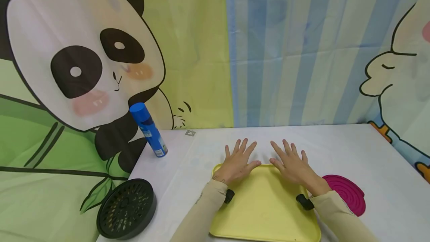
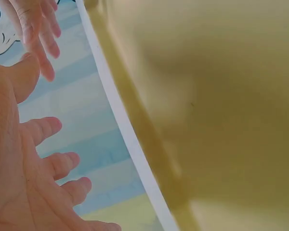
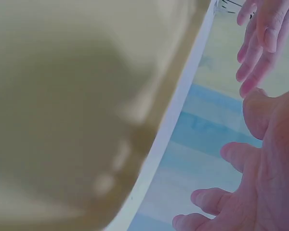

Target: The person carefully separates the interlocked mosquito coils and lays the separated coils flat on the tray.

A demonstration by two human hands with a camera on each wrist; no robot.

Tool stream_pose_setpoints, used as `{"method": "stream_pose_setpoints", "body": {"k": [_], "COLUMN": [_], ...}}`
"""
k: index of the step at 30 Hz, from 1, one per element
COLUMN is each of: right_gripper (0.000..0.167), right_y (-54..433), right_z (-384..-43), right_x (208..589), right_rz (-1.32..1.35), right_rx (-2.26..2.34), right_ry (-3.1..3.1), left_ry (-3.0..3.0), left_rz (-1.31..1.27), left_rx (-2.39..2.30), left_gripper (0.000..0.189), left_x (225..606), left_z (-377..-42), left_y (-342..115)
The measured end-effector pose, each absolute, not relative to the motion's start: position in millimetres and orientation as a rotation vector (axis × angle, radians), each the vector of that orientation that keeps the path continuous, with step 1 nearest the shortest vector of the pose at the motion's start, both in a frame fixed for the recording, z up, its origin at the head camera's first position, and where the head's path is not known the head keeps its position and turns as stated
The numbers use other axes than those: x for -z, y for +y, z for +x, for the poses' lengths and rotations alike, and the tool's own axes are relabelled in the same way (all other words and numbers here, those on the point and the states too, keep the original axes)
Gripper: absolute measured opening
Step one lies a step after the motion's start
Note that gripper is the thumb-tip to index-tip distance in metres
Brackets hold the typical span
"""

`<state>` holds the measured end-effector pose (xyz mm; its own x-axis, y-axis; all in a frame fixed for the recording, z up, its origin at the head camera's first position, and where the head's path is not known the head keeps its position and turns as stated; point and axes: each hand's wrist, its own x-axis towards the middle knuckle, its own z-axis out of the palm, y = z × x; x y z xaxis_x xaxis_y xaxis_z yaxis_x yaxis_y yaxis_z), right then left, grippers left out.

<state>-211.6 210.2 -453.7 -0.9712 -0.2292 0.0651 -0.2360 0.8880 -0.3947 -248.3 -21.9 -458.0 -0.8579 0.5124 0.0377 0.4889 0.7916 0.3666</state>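
Note:
Both hands reach out over a yellow tray (image 1: 265, 212) on the white table, palms down with fingers spread. My left hand (image 1: 237, 163) is above the tray's far left corner, and my right hand (image 1: 292, 165) is above its far right side. Neither holds anything. In the left wrist view the left hand (image 2: 29, 159) shows its palm and spread fingers, with the tray (image 2: 241, 120) filling the right side. The right wrist view has the right hand (image 3: 265, 168) likewise spread beside the tray (image 3: 62, 120).
A blue spray can (image 1: 149, 130) stands at the back left of the table (image 1: 188, 182). Near the left edge is a round black slotted container (image 1: 125, 208). A magenta spiral-patterned mat (image 1: 347, 193) lies right of the tray, partly behind the right forearm. A printed curtain (image 1: 285, 47) hangs behind.

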Motion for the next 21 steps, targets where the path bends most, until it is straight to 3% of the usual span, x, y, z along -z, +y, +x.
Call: {"method": "stream_pose_setpoints", "body": {"k": [21], "right_gripper": [0.071], "right_y": [256], "right_z": [-196], "right_x": [449], "right_rz": [0.268], "right_rx": [-0.586], "right_ry": [-3.058], "left_ry": [2.886], "left_rz": [0.914], "left_rx": [-0.529], "left_gripper": [0.074], "left_x": [448], "left_z": [-241], "left_y": [17]}}
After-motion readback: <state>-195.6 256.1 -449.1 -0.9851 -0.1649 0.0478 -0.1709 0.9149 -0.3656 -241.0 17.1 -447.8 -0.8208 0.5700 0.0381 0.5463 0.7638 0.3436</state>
